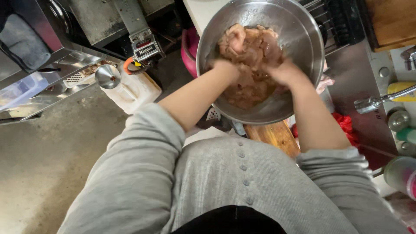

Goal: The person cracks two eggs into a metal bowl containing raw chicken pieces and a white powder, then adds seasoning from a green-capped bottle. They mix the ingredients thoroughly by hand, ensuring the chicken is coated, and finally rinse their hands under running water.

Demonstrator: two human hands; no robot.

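My left hand (225,69) is sunk in the meat (251,56), fingers out of sight. My right hand (284,71) is buried the same way, so its grip can't be told. The bowl (303,30) loses its far rim at the top edge. The board (273,134) hides mostly under the bowl. Far right, the tap (381,100) runs off the edge.

The bowl (303,39) is shiny silver steel, and the meat (251,52) in it is pale pink with a brownish coating. The person's top (242,182) is light grey, ribbed, with a row of grey buttons. Beneath the bowl the cutting board (273,134) is warm brown wood. A red bag (346,125) lies beside it, and the floor (43,147) is dull grey-brown concrete.
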